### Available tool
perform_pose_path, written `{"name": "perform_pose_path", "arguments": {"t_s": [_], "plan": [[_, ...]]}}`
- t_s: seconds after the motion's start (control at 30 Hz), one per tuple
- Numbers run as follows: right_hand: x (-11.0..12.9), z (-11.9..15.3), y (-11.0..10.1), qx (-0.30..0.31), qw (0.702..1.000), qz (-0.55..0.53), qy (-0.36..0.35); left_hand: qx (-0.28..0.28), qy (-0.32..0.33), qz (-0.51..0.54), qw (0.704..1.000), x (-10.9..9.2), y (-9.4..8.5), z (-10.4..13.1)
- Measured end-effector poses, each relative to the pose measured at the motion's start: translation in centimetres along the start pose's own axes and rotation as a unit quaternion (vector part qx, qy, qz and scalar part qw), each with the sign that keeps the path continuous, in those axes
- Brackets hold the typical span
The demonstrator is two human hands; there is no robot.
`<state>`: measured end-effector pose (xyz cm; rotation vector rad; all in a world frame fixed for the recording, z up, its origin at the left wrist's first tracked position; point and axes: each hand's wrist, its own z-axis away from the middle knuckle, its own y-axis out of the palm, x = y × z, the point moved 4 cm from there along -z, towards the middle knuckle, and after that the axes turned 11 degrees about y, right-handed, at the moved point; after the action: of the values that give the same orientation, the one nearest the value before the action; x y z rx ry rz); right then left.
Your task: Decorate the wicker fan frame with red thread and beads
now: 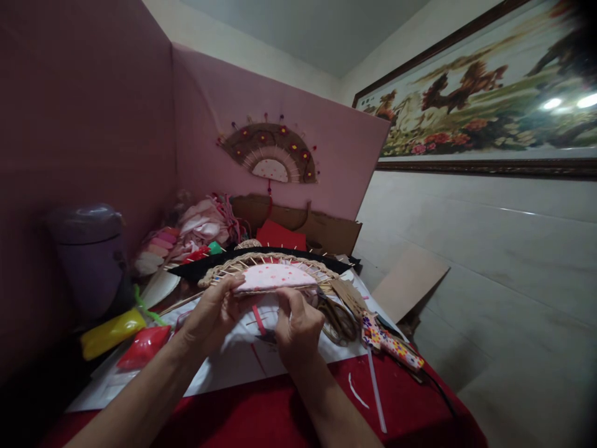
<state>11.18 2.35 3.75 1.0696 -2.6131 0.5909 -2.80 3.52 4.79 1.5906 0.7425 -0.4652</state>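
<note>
A fan-shaped piece with a woven straw band (224, 269), thin sticks and a black outer edge (196, 264) is held up over the table. Its base is a white half-round pad (276, 276) with small red spots. My left hand (222, 306) grips the pad's left end, thumb on top. Under the pad's lower edge, right of centre, my right hand (298, 320) is closed with fingers curled in. A small dark object (267, 336) shows beside that hand; what it is I cannot make out.
Scissors (339, 323) and a flower-patterned glue gun (392, 348) lie at the right. Yellow (113, 333) and red (144, 346) packets are at the left, before a purple container (93, 261). A finished fan (270, 152) hangs on the pink board (200, 106).
</note>
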Motion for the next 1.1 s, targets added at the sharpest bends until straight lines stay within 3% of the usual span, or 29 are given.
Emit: {"name": "perform_pose_path", "arguments": {"t_s": [0.43, 0.6, 0.73, 0.87, 1.1], "plan": [[0.2, 0.1, 0.1, 0.009, 1.0, 0.02, -0.014, -0.002, -0.015, 0.008, 1.0, 0.0, 0.0, -0.1], [0.0, 0.0, 0.3, 0.067, 0.99, -0.099, 0.078, -0.008, -0.016, 0.003, 1.0, -0.1, 0.3, 0.2], [0.0, 0.2, 1.0, 0.137, 0.931, -0.259, 0.218, -0.006, -0.013, 0.004, 1.0, -0.1, 0.2, 0.2], [-0.1, 0.3, 1.3, 0.161, 0.855, -0.368, 0.327, -0.006, 0.0, -0.015, 1.0, -0.2, 0.2, 0.3], [-0.3, -0.2, 1.3, 0.172, 0.785, -0.452, 0.388, -0.001, -0.003, -0.017, 1.0, -0.1, 0.1, 0.3]]}}
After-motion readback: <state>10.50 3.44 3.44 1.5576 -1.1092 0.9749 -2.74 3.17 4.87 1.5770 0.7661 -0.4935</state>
